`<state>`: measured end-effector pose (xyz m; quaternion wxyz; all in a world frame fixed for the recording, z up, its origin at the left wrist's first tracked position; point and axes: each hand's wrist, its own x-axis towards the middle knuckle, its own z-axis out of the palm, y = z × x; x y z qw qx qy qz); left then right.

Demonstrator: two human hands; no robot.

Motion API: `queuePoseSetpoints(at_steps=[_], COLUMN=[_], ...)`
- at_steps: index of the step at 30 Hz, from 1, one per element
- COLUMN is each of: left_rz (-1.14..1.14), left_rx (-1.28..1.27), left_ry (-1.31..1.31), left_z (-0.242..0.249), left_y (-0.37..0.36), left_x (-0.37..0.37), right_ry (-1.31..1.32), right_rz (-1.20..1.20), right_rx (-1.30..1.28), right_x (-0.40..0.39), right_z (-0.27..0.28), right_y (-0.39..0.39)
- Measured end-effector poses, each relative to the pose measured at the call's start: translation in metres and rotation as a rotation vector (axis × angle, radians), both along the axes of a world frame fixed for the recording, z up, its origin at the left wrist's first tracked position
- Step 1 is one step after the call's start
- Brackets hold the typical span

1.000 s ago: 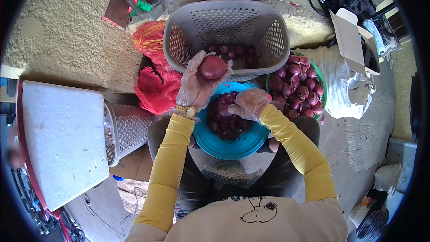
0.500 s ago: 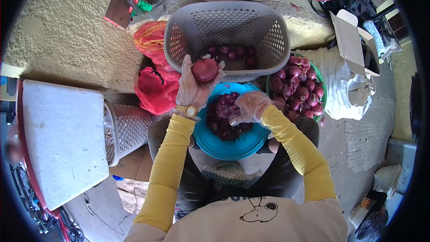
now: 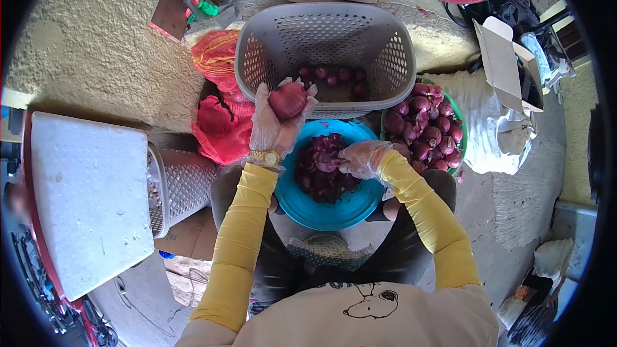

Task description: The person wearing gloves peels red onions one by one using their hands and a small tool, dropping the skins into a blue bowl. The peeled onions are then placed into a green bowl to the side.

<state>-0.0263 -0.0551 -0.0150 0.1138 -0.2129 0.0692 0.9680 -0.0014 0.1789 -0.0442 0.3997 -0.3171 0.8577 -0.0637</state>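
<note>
In a clear plastic glove, my left hand (image 3: 273, 122) cradles a large red onion (image 3: 287, 100), its palm turned up at the front rim of the grey basket. My right hand (image 3: 363, 157), also gloved, is over the blue basin (image 3: 292, 196). Its fingers are pinched together at a piece of purple onion skin (image 3: 328, 162); the exact grip is partly hidden. Dark red onion skins (image 3: 318, 183) are heaped in the basin. Several small red onions (image 3: 344, 74) lie at the bottom of the grey perforated basket (image 3: 263, 29).
To the right, a green basin (image 3: 464, 119) is piled with red onions (image 3: 432, 135). A red mesh sack (image 3: 222, 115) and another perforated basket (image 3: 189, 183) are on the left, beside a white lid-like panel (image 3: 90, 199). An open cardboard box (image 3: 501, 64) stands at right.
My left hand has shifted slightly left with the onion, which has turned a little in the palm. My right hand's fingers have drawn together, and the skin at them sits lower over the heap.
</note>
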Motion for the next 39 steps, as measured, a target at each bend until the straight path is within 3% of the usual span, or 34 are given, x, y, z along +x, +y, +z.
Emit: queuePoseSetpoints(at_steps=[5, 8, 10, 14, 16, 19, 26, 29, 31, 32, 33, 35, 39], left_rz=[-0.078, -0.07, -0.045, 0.007, 0.021, 0.03, 0.055, 0.061, 0.047, 0.033, 0.032, -0.018, -0.022], left_rx=[-0.028, 0.002, -0.033, 0.01, 0.03, 0.055, 0.088, 0.015, 0.006, -0.001, 0.0, -0.004, -0.111], left_ry=[0.027, 0.044, 0.033, -0.048, -0.069, -0.072, -0.043, -0.008, 0.016, 0.039, 0.04, 0.03, 0.041], left_z=[0.004, 0.006, 0.009, 0.007, 0.004, 0.001, -0.011, -0.002, 0.0, 0.0, -0.001, -0.004, -0.005], left_y=[-0.002, 0.0, 0.003, 0.003, 0.003, 0.004, -0.001, 0.002, 0.002, 0.002, 0.002, 0.002, 0.008], left_x=[-0.001, 0.002, 0.002, 0.001, -0.001, -0.001, -0.005, -0.001, -0.001, -0.001, -0.002, -0.003, -0.004], right_ry=[0.033, 0.011, 0.22, 0.206, 0.045, -0.078, 0.037, 0.052, 0.015, -0.168, -0.167, -0.577, -0.719], right_rz=[-0.013, 0.108, 0.279, 0.546, -0.097, -0.077, -0.002, -0.093, -0.054, -0.193, -0.193, -0.454, -0.511], right_rx=[0.086, 0.073, -0.046, 0.22, 0.051, 0.152, 0.063, -0.087, -0.482, -0.457, -0.456, -0.753, -0.965], right_x=[0.003, -0.003, 0.001, 0.0, 0.003, -0.003, -0.01, -0.015, -0.019, -0.018, -0.019, -0.02, -0.021], right_z=[0.025, -0.048, -0.118, -0.028, 0.021, 0.019, 0.022, 0.03, 0.036, 0.053, 0.057, 0.059, 0.055], right_y=[-0.007, 0.008, 0.025, 0.007, -0.001, -0.006, 0.007, 0.022, 0.029, 0.034, 0.035, 0.038, 0.038])
